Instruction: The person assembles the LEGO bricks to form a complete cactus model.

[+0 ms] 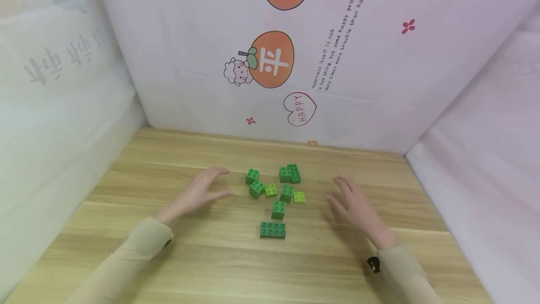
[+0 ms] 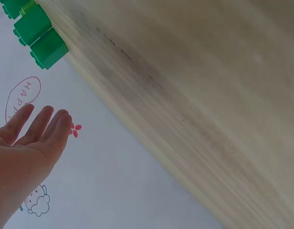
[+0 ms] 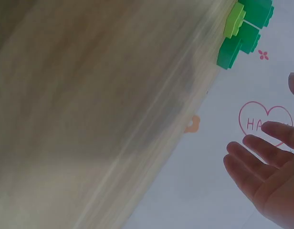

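A loose cluster of green building bricks (image 1: 276, 191) lies studs-up on the wooden desk (image 1: 211, 257), between the two hands and touched by neither. A long dark-green brick (image 1: 272, 230) sits nearest the person, flat and apart from the rest. Just behind it stands a square dark-green brick (image 1: 278, 209). Two small lime-green bricks (image 1: 299, 196) rest among the darker ones in the middle row. At the far side, a pair of dark-green bricks (image 1: 290, 173) sit pressed together, with another dark-green brick (image 1: 252, 176) to their left.
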Motion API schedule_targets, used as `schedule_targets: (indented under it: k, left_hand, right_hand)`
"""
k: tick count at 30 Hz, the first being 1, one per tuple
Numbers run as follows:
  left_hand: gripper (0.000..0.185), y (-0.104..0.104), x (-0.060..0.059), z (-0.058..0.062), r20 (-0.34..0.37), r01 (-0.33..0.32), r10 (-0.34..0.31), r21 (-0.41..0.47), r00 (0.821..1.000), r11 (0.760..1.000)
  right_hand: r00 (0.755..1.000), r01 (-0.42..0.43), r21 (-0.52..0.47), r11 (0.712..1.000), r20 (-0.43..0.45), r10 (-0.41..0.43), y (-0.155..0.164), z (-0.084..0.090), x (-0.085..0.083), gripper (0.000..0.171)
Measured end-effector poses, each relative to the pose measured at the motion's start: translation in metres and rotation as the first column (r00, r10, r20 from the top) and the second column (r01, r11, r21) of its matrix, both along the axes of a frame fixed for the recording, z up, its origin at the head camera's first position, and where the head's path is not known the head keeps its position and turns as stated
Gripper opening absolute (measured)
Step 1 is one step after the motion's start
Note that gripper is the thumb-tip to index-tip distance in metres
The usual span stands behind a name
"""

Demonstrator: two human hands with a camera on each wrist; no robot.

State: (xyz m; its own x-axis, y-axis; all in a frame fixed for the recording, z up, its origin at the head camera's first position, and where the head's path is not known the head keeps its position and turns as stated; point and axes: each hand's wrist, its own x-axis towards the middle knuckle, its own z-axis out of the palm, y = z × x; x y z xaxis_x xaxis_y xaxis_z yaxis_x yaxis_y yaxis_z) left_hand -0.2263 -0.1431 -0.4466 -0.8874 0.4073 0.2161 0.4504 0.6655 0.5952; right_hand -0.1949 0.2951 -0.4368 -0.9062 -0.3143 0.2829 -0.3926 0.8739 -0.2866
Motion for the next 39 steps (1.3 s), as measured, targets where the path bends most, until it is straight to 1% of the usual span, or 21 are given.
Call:
schedule_targets:
  k: [4,8,13,21,24,27,34,39]
  left_hand:
    - [0.064,0.004,0.004,0.000,0.016,0.026,-0.026,0.010,1.000,1.000]
    - [0.063,0.008,0.009,0.001,0.056,0.054,-0.055,0.019,0.997,0.998]
    - [0.065,0.013,0.013,0.002,0.088,0.090,-0.093,0.038,0.992,0.995]
    - [0.061,0.019,0.015,-0.004,0.102,0.128,-0.135,0.070,0.986,0.989]
    - [0.061,0.021,0.016,-0.005,0.120,0.140,-0.151,0.094,0.981,0.986]
    - [0.060,0.024,0.018,-0.006,0.119,0.155,-0.168,0.105,0.979,0.982]
    - [0.058,0.031,0.020,-0.005,0.102,0.186,-0.194,0.088,0.976,0.979]
    - [0.057,0.036,0.021,-0.005,0.139,0.184,-0.199,0.110,0.970,0.977]
  right_hand:
    - [1.000,-0.011,-0.056,0.998,0.015,0.011,-0.004,-0.003,0.002,0.056]
    - [0.999,-0.025,-0.085,0.996,0.019,0.027,-0.009,-0.007,0.003,0.052]
    - [0.997,-0.070,-0.130,0.989,0.015,0.073,-0.015,-0.009,0.005,0.049]
    - [0.992,-0.107,-0.197,0.975,0.050,0.119,-0.024,-0.010,0.009,0.044]
    - [0.989,-0.125,-0.211,0.969,0.056,0.140,-0.027,-0.011,0.011,0.042]
    - [0.985,-0.142,-0.219,0.965,0.069,0.160,-0.029,-0.013,0.012,0.041]
    - [0.979,-0.148,-0.223,0.963,0.104,0.175,-0.035,-0.015,0.016,0.039]
    - [0.972,-0.163,-0.233,0.959,0.130,0.197,-0.039,-0.013,0.019,0.038]
